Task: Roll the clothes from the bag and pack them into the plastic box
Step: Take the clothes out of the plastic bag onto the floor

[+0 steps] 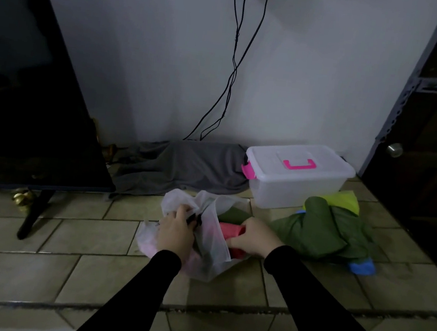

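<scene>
Dim light falls over a floor of pale rectangular tiles (71,232) that fills the lower half of the frame, meeting a white wall (144,46) down which two thin black cables (234,57) hang from the top centre. Along the left edge a large dark television screen (15,85) leans into view on a slim black leg (34,214), with small brass-coloured objects (22,197) beside it. At the foot of the wall, centre frame, lies a crumpled grey cloth (184,164), and touching its right end stands the plastic box (297,175), translucent white with its lid on, a pink handle (299,164) on top and a pink latch (247,170) on its left end. Just in front of the box, to the right of centre, a heap of green clothes (325,230) rests on the tiles with a yellow-green piece (345,201) behind it and a blue piece (361,266) at its lower right. In the middle of the frame sits the translucent white bag (209,252), its mouth open upward. The left hand (176,231), in a black sleeve, has its fingers curled round the bag's upper left edge, holding it open, possibly together with something small and dark, though the gloom makes that uncertain. The right hand (254,237), also black-sleeved, reaches into the bag's mouth and grips a red garment (231,231) that lies partly inside, next to a dark green piece.
</scene>
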